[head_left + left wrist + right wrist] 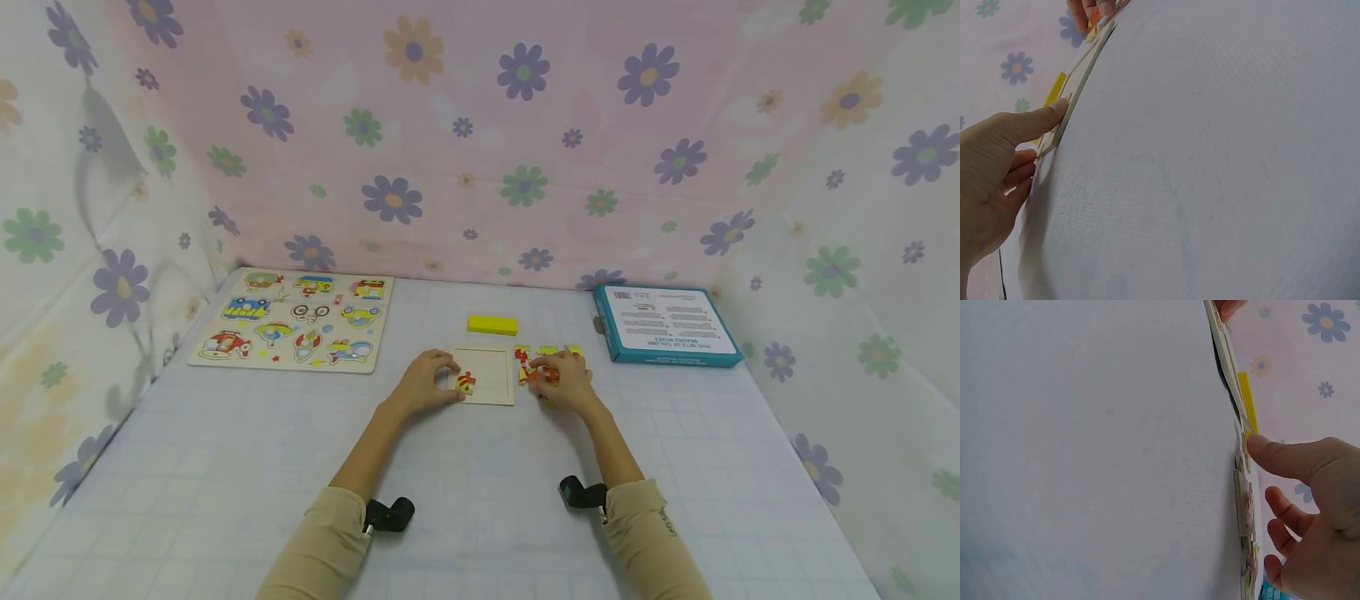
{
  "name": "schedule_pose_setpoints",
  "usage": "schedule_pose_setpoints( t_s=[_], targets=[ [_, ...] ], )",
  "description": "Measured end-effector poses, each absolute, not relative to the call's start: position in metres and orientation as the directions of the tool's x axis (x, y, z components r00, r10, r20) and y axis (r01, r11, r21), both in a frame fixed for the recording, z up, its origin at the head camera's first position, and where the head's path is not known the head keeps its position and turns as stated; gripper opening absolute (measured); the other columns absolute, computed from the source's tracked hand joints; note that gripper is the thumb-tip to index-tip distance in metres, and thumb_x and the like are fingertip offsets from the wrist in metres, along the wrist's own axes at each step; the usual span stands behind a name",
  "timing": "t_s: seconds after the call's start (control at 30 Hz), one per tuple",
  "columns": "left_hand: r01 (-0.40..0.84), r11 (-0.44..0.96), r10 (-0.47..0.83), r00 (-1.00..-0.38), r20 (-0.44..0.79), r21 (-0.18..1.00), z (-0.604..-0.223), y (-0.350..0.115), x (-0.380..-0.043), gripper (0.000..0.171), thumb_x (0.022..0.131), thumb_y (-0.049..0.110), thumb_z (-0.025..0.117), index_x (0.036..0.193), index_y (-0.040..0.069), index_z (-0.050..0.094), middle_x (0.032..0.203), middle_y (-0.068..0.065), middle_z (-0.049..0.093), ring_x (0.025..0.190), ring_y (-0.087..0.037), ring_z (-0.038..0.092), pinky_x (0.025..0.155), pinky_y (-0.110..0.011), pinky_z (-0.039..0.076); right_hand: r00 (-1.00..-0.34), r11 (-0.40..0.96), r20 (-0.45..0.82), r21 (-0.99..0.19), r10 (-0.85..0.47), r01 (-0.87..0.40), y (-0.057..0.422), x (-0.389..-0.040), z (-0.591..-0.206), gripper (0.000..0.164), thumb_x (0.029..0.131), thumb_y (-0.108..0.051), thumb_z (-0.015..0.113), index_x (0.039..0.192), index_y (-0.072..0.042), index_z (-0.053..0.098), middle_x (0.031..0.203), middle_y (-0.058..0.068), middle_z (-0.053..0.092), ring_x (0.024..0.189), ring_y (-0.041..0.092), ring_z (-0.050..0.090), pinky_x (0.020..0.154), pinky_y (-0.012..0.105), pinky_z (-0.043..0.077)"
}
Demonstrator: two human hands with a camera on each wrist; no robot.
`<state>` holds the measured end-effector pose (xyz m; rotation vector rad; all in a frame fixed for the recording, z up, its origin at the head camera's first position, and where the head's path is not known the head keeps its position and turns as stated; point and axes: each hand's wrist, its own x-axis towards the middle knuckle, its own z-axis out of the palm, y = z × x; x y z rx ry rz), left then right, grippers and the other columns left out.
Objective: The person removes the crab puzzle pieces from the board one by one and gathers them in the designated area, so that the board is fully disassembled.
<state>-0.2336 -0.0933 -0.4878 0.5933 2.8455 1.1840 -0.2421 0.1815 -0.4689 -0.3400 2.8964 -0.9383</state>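
My left hand (426, 385) holds the left side of a square wooden puzzle tray (491, 379), with the thumb on its near edge, as the left wrist view shows. One red and yellow puzzle piece (466, 382) lies inside the tray at its lower left, beside the thumb. Just right of the tray, my right hand (566, 381) pinches a red and yellow piece (522, 364) between thumb and fingers. Other yellow and red pieces (573, 350) lie under and behind this hand, which partly hides them. In the right wrist view the thumb touches a piece's edge.
A yellow block (492, 325) lies behind the tray. To the far left is a wooden vehicle puzzle board (288, 321). A teal and white box (671, 325) lies at the back right. Flowered cloth (450, 167) walls the table's back and sides.
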Motion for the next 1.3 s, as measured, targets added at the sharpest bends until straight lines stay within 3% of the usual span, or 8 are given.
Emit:
schedule_pose_setpoints(
  t_s=[0.2,0.47,0.73,0.93,1.3],
  targets=[
    [0.326,0.655,0.339,-0.933,0.121,0.682,-0.488,-0.093,-0.233,0.038,0.072,0.022,0.082,0.102,0.004,0.068,0.126,-0.016,0.056,0.125,-0.033,0.046,0.108,-0.043,0.032,-0.968,0.81,-0.072,-0.565,-0.241,-0.16,0.18,-0.243,-0.47,0.031,0.083,-0.021,0.071,0.113,-0.015,0.068,0.124,0.023,0.045,0.118,0.044,0.029,0.091,0.06,0.023],
    [0.337,0.644,0.338,-0.931,0.139,0.687,-0.49,-0.093,-0.234,0.039,0.072,0.022,0.082,0.103,0.004,0.068,0.125,-0.016,0.057,0.123,-0.033,0.047,0.107,-0.045,0.033,-0.969,0.853,-0.048,-0.487,-0.242,-0.188,0.177,-0.247,-0.471,0.031,0.084,-0.024,0.069,0.113,-0.016,0.068,0.123,0.022,0.046,0.114,0.042,0.031,0.087,0.058,0.026],
    [0.332,0.648,0.34,-0.931,0.13,0.685,-0.491,-0.094,-0.233,0.045,0.074,0.024,0.08,0.112,0.003,0.067,0.125,-0.015,0.056,0.123,-0.032,0.046,0.107,-0.045,0.034,-0.975,0.86,-0.002,-0.472,-0.221,-0.194,0.174,-0.248,-0.474,0.039,0.082,-0.026,0.072,0.117,-0.011,0.066,0.122,0.022,0.048,0.113,0.04,0.035,0.087,0.057,0.026],
    [0.343,0.64,0.345,-0.928,0.142,0.687,-0.491,-0.095,-0.233,0.045,0.074,0.024,0.08,0.112,0.003,0.067,0.124,-0.015,0.057,0.122,-0.033,0.047,0.107,-0.046,0.034,-0.985,0.882,-0.03,-0.45,-0.171,-0.139,0.172,-0.249,-0.472,0.035,0.08,-0.03,0.074,0.108,-0.009,0.07,0.118,0.02,0.053,0.111,0.04,0.04,0.086,0.059,0.027],
    [0.335,0.642,0.336,-0.932,0.14,0.69,-0.494,-0.095,-0.234,0.045,0.074,0.025,0.08,0.111,0.003,0.067,0.125,-0.014,0.056,0.122,-0.032,0.047,0.106,-0.046,0.034,-0.973,0.868,-0.005,-0.454,-0.23,-0.203,0.171,-0.251,-0.47,0.034,0.083,-0.025,0.071,0.112,-0.007,0.069,0.119,0.022,0.054,0.112,0.044,0.042,0.086,0.061,0.027]
  ],
)
